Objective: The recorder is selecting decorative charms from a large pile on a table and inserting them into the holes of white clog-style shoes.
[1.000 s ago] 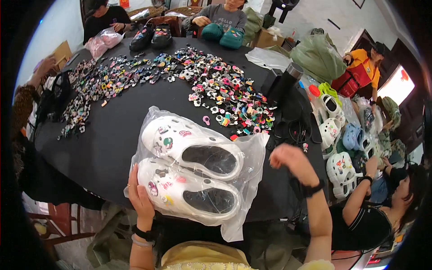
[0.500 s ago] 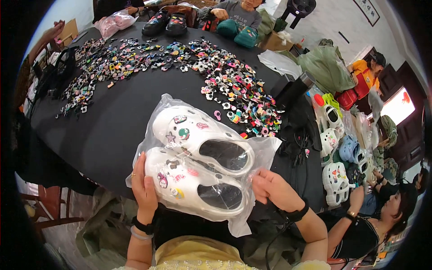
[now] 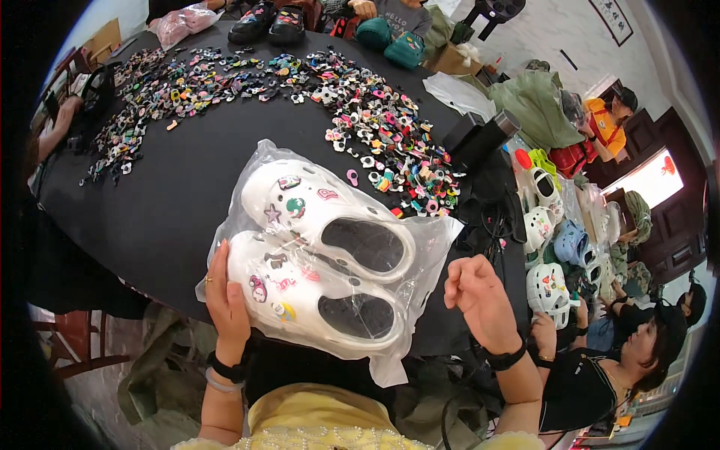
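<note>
A pair of white clogs (image 3: 352,289) lies side by side inside a clear plastic bag (image 3: 431,259) at the table's near edge. Colourful charms, among them a star, a green round one and a yellow one, decorate the toe ends. My left hand (image 3: 228,304) grips the bag's left side, its thumb on top beside the lower clog and its other fingers along the edge. Right of the bag, and apart from it, my right hand (image 3: 484,304) is raised with loosely bent fingers and nothing visible in it.
Piles of small charms (image 3: 382,127) curve across the black table (image 3: 187,195). Dark clogs (image 3: 287,26) and a pink bag (image 3: 184,25) stand at the far side. A black cylinder (image 3: 491,139) is at right, near more clogs (image 3: 547,289) and a co-worker in black (image 3: 592,375).
My right hand has let go of the bag's right edge and moved right and up. The bag, with my left hand on it, sits slightly farther left and higher in view.
</note>
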